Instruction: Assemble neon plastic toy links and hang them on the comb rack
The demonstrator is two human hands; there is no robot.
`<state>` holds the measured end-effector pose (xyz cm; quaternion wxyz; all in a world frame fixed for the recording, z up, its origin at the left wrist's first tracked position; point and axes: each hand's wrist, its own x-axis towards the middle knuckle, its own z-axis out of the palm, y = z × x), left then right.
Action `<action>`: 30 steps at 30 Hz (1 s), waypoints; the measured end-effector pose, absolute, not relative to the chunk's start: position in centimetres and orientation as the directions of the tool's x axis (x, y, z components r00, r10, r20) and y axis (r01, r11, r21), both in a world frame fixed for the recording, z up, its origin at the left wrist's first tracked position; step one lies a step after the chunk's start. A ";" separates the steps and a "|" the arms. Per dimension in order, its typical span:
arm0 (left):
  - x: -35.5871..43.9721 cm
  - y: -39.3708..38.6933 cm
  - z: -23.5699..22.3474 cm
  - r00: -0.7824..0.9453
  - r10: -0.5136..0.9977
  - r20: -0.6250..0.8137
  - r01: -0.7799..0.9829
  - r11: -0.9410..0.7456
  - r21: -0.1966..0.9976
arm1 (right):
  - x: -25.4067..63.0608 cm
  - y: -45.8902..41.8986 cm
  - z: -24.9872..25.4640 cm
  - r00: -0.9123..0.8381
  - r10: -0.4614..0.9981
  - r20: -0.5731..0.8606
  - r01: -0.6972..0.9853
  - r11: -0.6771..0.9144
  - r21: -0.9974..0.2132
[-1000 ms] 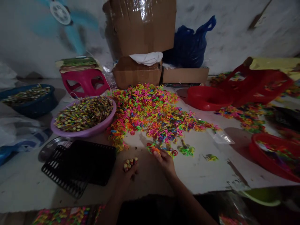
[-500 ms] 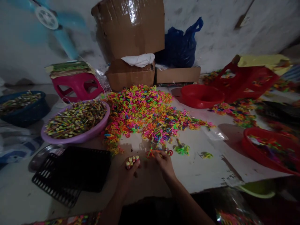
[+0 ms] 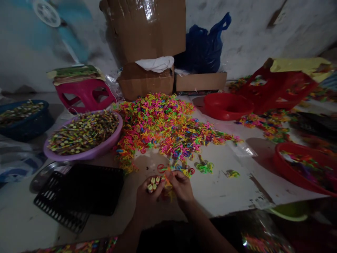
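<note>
My left hand [image 3: 150,189] is closed around several thin sticks with pale yellowish ends [image 3: 154,183]; their lower parts are hidden in the fist. Close beside it, my right hand [image 3: 181,185] pinches a small orange plastic piece [image 3: 167,173] against the near end of that bunch. A red ring-shaped piece [image 3: 161,168] shows just beyond the fingers, and I cannot tell whether it is joined to the orange one. Past both hands spreads a heap of small bright plastic pieces [image 3: 158,116]. A few green ones [image 3: 204,167] lie apart, right of my right hand.
A purple basin [image 3: 86,154] full of similar sticks stands left, behind a black plastic tray [image 3: 94,189]. Red basins stand at the back [image 3: 226,109] and at the right [image 3: 286,172]. Cardboard boxes [image 3: 147,82], a pink stool [image 3: 84,93] and a blue fan [image 3: 47,14] line the wall.
My right hand has drawn back from the heap's near edge with the orange piece, toward my left hand. The two hands now meet at the bunch of sticks.
</note>
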<state>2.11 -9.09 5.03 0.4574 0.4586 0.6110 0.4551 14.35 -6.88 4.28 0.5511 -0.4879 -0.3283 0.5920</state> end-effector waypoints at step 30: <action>1.1 -9.1 6.4 0.225 0.972 -0.074 0.250 0.016 0.968 | 15.6 -8.0 4.8 -0.086 0.996 -0.009 -0.046 -0.013 -0.999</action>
